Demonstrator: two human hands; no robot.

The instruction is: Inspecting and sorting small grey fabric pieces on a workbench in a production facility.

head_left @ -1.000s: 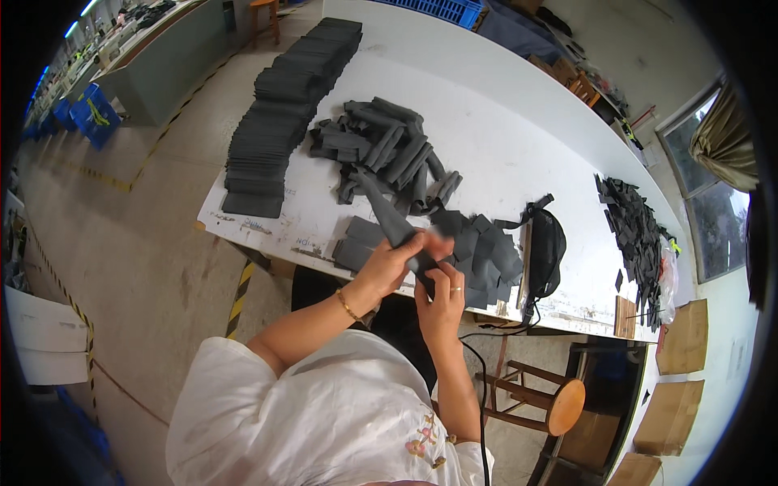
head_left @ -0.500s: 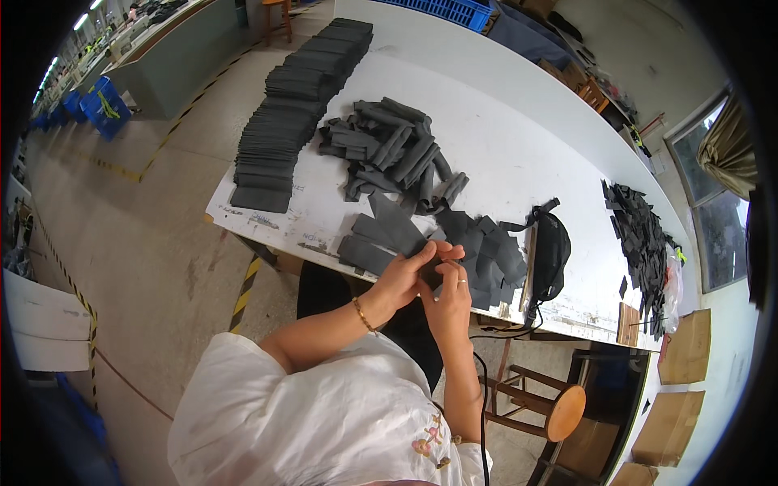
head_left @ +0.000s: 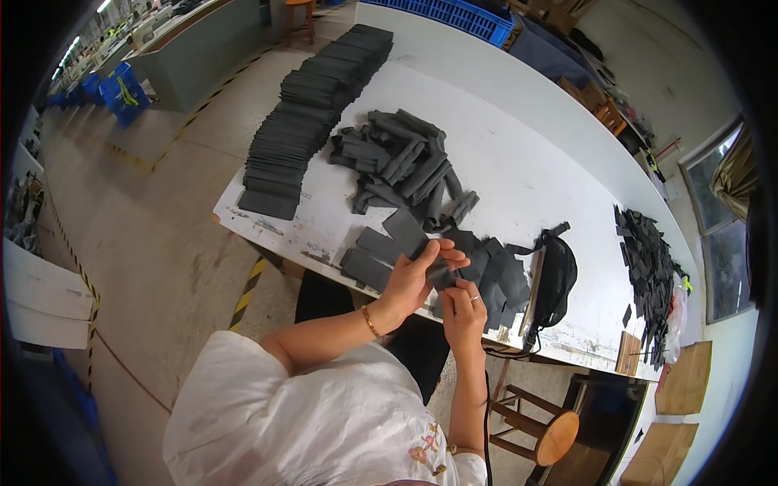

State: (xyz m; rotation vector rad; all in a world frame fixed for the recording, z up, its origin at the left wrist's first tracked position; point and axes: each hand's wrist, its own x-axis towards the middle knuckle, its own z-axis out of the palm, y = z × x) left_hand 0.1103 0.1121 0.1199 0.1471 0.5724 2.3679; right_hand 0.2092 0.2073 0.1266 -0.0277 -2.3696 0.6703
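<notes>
A dark grey fabric piece [head_left: 440, 276] stretches between my hands just above the table's near edge. My left hand [head_left: 409, 282] is closed on its upper part, thumb on top and fingertips curled behind. With thumb and fingers pinched, my right hand [head_left: 464, 314] grips its lower end. Left of and beyond my left hand lie a few flat grey rectangles [head_left: 378, 245]. A spread of overlapping flat pieces [head_left: 504, 279] rests just past my right hand. Farther off is a heap of rolled or folded grey pieces [head_left: 405, 166].
A long fanned row of grey pieces [head_left: 292, 134] runs along the left of the white table [head_left: 519, 174]. Right of the flat pieces sits a black mesh bag [head_left: 555, 267] with straps. Dark scraps [head_left: 648, 263] are heaped at far right. A wooden stool [head_left: 557, 437] stands below the edge.
My right hand has moved down and right, away from my left, so more of the fabric piece shows between them. The whole view has shifted slightly.
</notes>
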